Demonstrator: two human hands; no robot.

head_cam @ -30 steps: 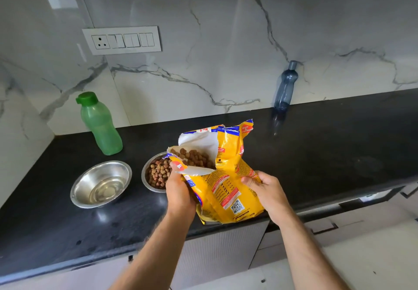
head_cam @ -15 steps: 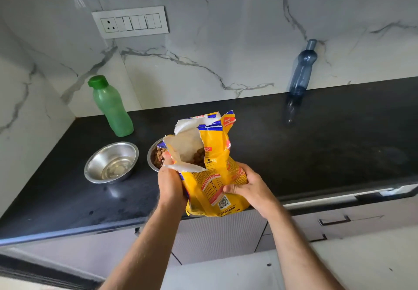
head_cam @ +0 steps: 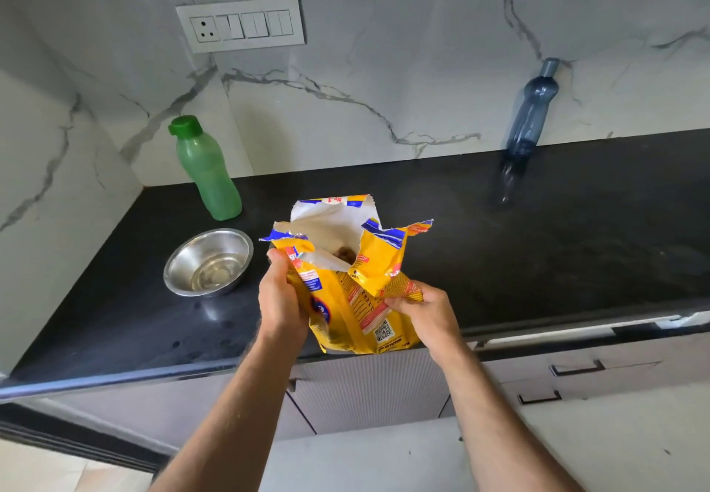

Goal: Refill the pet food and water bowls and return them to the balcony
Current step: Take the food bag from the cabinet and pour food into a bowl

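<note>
Head view: yellow food bag [head_cam: 357, 295] upright at counter front edge, gripped by left hand [head_cam: 282, 301] at 9 o'clock and right hand [head_cam: 426, 313] at 3 o'clock. Risk: kibble spill from torn, gaping top if tilted. Steel bowl [head_cam: 209, 261] at 9 o'clock of bag, apparently holding water. Food bowl hidden behind bag.

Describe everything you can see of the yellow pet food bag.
The yellow pet food bag is crinkled glossy packaging with blue and red print, a white lining and a QR code. Its torn top gapes open, showing brown kibble. It is upright over the black counter's front edge. The left hand grips its left side, the right hand its right.
</note>
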